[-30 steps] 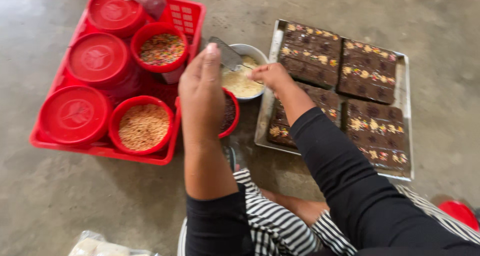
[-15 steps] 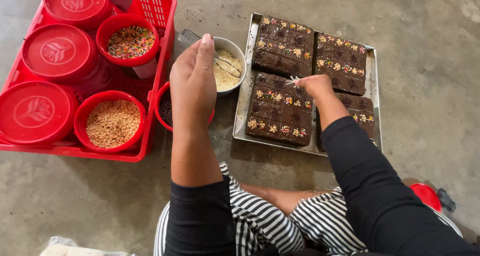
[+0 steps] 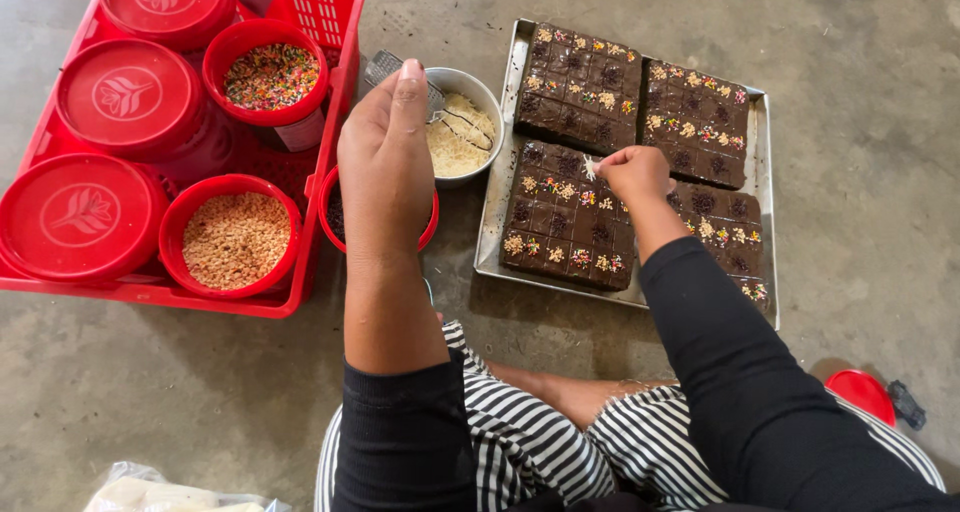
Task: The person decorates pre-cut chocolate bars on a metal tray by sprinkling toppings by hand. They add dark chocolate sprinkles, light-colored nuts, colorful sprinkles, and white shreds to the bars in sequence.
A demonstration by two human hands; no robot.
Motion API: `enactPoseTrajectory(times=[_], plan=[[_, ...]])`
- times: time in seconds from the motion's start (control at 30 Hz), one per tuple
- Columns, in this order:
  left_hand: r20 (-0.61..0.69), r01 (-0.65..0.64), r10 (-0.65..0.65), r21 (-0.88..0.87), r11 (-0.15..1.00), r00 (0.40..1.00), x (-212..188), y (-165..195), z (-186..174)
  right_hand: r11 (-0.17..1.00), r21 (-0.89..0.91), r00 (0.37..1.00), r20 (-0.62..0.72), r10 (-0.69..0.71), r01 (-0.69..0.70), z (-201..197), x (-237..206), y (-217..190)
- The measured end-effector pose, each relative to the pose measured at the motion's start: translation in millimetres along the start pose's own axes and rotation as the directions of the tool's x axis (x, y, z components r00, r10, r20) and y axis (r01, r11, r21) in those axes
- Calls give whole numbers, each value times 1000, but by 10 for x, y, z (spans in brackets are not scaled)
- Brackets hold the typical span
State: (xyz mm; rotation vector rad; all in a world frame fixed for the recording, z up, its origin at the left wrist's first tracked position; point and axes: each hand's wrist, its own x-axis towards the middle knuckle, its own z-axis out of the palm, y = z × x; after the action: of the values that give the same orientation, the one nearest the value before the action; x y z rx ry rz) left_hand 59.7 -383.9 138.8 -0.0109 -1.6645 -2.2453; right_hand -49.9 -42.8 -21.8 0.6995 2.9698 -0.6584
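Note:
My right hand (image 3: 632, 172) pinches pale shreds over the near left chocolate slab (image 3: 565, 222). Several chocolate slabs, scored into squares and dotted with coloured sprinkles and crumbs, lie on a metal tray (image 3: 492, 234). A metal bowl (image 3: 478, 90) of the same pale shreds stands left of the tray, with a metal utensil (image 3: 382, 67) resting in it. My left hand (image 3: 385, 162) hovers with its back up and fingers together over a small red bowl (image 3: 332, 212) of dark bits. Its palm is hidden.
A red crate (image 3: 325, 17) on the left holds lidded red tubs (image 3: 80, 217), an open tub of rainbow sprinkles (image 3: 268, 77) and one of chopped nuts (image 3: 235, 240). A plastic bag (image 3: 150, 494) lies near left, a red object (image 3: 862, 392) near right. The floor is concrete.
My right hand has moved from the metal bowl to above the near left slab, carrying a pinch of shreds. My left hand has stayed over the small red bowl.

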Motion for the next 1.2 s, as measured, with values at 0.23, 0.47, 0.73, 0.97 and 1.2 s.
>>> enactPoseTrajectory(times=[0.23,0.47,0.73,0.97,1.2], plan=[[-21,-35,35,0,999,999,11,-22,4,826,-211,812,-171,-557,523,106,-141,301],[-32,-44,42,-59,997,999,22,6,1,859,-177,839,-194,-509,480,163,-120,344],[-92,-60,63,35,998,994,16,44,-13,833,413,929,-122,-350,368,28,-141,-422],[-70,-56,57,6,998,996,36,49,-35,702,-55,703,27,-710,710,818,-365,-1588],[-149,-14,17,18,1000,989,73,24,-115,413,-410,507,150,-849,813,1161,-310,-1807]])
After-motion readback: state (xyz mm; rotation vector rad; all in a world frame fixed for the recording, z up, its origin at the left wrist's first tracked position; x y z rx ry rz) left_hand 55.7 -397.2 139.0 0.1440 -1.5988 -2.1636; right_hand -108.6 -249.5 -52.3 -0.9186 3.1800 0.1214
